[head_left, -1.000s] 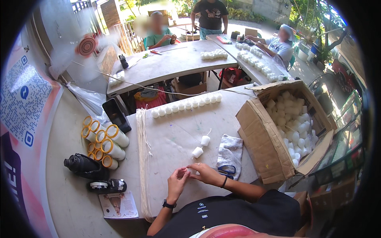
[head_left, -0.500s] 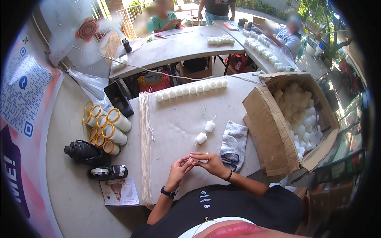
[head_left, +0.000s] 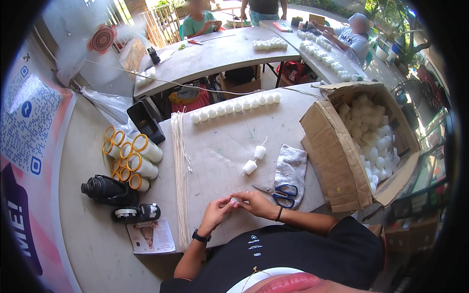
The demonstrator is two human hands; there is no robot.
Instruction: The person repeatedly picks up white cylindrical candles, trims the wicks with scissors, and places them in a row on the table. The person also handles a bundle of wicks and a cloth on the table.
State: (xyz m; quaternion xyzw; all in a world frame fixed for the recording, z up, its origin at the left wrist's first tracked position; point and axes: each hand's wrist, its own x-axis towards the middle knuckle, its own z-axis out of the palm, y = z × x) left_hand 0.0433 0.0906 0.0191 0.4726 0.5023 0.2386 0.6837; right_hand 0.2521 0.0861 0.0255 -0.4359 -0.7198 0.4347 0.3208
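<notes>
Close to my body at the table's near edge, my left hand and my right hand meet, fingertips pinched together. Between them shows a bit of a small white candle, mostly covered by the fingers. Just beyond lie two short white cylindrical candles, a nearer one and a farther one, with a wick curling off the farther one. Right of my hands, scissors with dark blue handles rest partly on a grey-white cloth.
A cardboard box full of white candles stands at the right. A row of candles lines the far edge. Left are a bundle of white cords, gold-rimmed cylinders, a black bottle and a phone. Several people are beyond.
My hands remain together and have shifted slightly down; a white piece now shows between the fingers. The scissors' blades, covered before by my right hand, are now visible.
</notes>
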